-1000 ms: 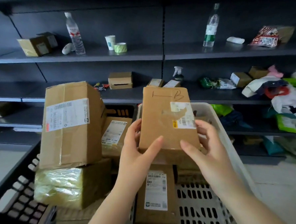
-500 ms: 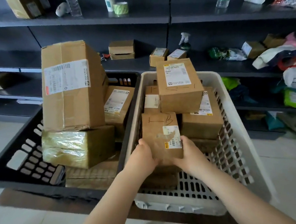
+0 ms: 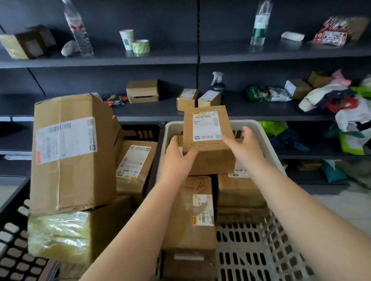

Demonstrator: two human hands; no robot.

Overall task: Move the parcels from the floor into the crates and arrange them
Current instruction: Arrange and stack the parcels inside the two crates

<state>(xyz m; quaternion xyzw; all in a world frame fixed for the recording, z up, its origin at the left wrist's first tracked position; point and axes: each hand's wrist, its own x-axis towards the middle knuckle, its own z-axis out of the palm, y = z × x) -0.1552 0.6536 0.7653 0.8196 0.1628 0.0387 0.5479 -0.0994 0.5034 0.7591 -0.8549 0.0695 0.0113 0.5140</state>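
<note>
Inside the white perforated plastic crate (image 3: 267, 247), atop the stacked brown parcels at its far end, a labelled brown cardboard box (image 3: 208, 141) is gripped at its sides by the left hand (image 3: 177, 159) and right hand (image 3: 247, 148).

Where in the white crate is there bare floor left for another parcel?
The near right of the white crate: bare slotted floor between the marker-scrawled parcel, the right-hand stack and the right wall. Its far end is crowded; the black crate is packed.
</note>
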